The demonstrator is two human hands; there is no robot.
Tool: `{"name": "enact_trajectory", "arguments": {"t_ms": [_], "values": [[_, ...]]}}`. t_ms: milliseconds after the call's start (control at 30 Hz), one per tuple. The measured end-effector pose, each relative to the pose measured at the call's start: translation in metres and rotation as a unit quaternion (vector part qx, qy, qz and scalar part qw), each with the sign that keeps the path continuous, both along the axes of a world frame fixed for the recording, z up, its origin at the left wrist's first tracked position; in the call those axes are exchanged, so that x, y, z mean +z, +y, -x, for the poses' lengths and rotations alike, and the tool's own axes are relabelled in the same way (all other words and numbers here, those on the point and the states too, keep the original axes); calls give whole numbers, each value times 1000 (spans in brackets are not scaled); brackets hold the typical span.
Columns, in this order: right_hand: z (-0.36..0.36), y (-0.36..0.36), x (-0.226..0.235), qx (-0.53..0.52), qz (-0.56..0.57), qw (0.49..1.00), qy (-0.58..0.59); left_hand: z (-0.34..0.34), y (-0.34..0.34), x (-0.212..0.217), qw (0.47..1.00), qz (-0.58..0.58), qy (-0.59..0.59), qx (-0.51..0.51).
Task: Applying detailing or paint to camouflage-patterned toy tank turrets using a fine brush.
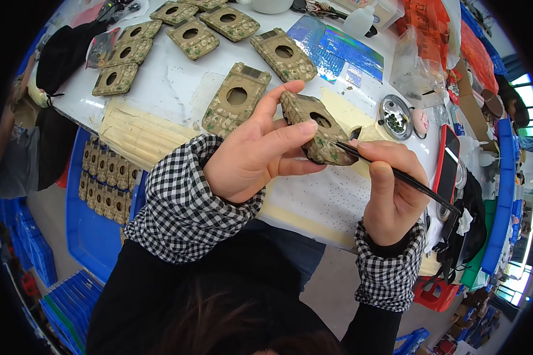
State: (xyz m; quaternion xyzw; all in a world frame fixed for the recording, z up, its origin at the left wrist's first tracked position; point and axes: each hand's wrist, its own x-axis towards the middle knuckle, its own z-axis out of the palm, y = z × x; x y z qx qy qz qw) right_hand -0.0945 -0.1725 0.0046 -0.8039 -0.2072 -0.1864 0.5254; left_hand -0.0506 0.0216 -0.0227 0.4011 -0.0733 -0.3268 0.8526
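Observation:
My left hand [249, 145] grips a camouflage-patterned model tank hull [328, 145] by its sides, tilted above the table. A round hole shows in the hull's top. In my right hand [397, 183] is a pair of black tweezers [417, 181], its tips touching or very near the hull's side. Just beyond my left hand, another tank hull [222, 106] lies on the table, with a further tank hull [299, 65] behind it. A round metal dish [395, 102] holding small dark green bits stands to the right of the held hull.
Several more hulls [192, 36] lie at the back left. A blue bin [89, 236] beside the table holds rows of hulls. Shiny blue sheets [349, 50], a clear plastic bag [417, 74] and a red-cased phone [448, 163] lie right. Another person [23, 148] is at the left.

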Motion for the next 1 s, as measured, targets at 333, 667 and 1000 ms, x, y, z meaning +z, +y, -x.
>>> {"name": "enact_trajectory", "arguments": {"t_ms": [333, 667, 1000], "values": [[0, 0, -1, 2, -18, 1000, 4, 0, 0, 0, 1000, -1, 2, -3], [-1, 0, 0, 1, -26, 1000, -5, -1, 0, 0, 1000, 9, 4, -2], [0, -1, 1, 22, -15, 1000, -7, -3, 5, -3, 997, 67, 43, -10]]}}
